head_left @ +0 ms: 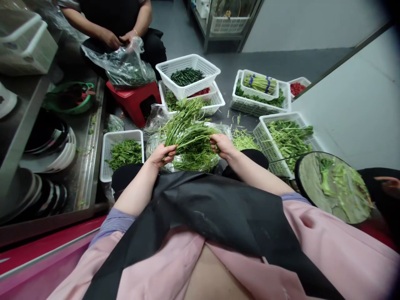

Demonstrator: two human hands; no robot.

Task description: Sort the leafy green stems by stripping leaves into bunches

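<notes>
A pink shirt (156, 266) shows beneath a black apron (215, 208). The left hand (164, 155) grips a bunch of green stems (178, 131); the right hand (223, 145) pinches what looks like one stem (198, 138).

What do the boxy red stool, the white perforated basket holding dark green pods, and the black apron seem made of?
Boxy red stool: probably smooth plastic, judging by its even colour and moulded side opening. White perforated basket: likely matte plastic, its wall evenly pierced. Black apron: perhaps coated fabric, from its folds and sheen.
</notes>
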